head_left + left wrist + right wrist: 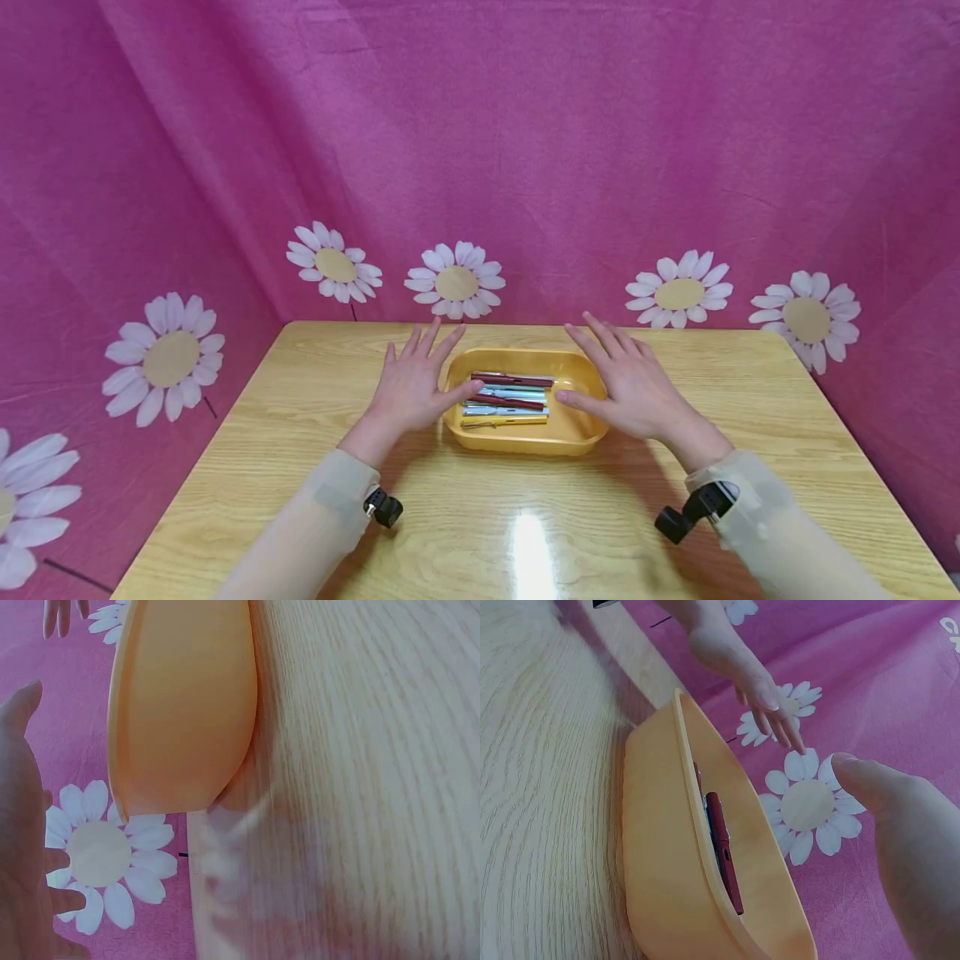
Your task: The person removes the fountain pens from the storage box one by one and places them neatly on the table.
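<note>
A yellow-orange plastic basin (573, 429) stands on the table with several pens lying side by side in its left and middle part. Among them are a dark red pen (517, 380), pale blue and silver ones, and a yellow pen (504, 422) nearest the front. My left hand (411, 387) hovers at the basin's left end, fingers spread, thumb over the pens. At the right end my right hand (637, 387) is held palm down with fingers spread, its thumb over the basin's inside. Neither hand holds anything. In the right wrist view a dark red pen (724, 855) shows above the near rim.
The light wood table (450, 517) ends at a pink cloth (525, 167) with daisy prints, which hangs behind and at both sides. Each wrist carries a small black camera, one on the left (384, 507) and one on the right (693, 510).
</note>
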Tool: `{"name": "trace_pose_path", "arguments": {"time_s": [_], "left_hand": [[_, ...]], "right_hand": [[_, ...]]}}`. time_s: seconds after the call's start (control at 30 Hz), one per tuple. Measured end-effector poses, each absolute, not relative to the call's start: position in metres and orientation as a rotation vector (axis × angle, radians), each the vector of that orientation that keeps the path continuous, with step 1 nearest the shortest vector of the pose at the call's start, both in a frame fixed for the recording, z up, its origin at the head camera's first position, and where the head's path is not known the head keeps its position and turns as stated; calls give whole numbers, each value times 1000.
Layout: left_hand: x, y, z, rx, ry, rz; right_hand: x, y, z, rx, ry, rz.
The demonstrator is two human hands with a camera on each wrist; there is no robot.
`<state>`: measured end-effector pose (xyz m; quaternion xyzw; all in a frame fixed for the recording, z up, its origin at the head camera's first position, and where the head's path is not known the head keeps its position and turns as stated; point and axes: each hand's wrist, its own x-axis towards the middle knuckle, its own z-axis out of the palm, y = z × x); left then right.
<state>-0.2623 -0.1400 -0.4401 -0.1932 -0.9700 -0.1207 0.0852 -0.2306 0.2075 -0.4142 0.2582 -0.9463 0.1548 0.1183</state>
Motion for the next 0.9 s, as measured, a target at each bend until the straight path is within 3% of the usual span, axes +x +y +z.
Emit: {"name": "trace_pose_path", "arguments": {"time_s": [0.9], "left_hand": [[-266, -133, -455, -455, -2909, -541]], "right_hand": [[-236, 191, -423, 829, -2789, 564]]}}
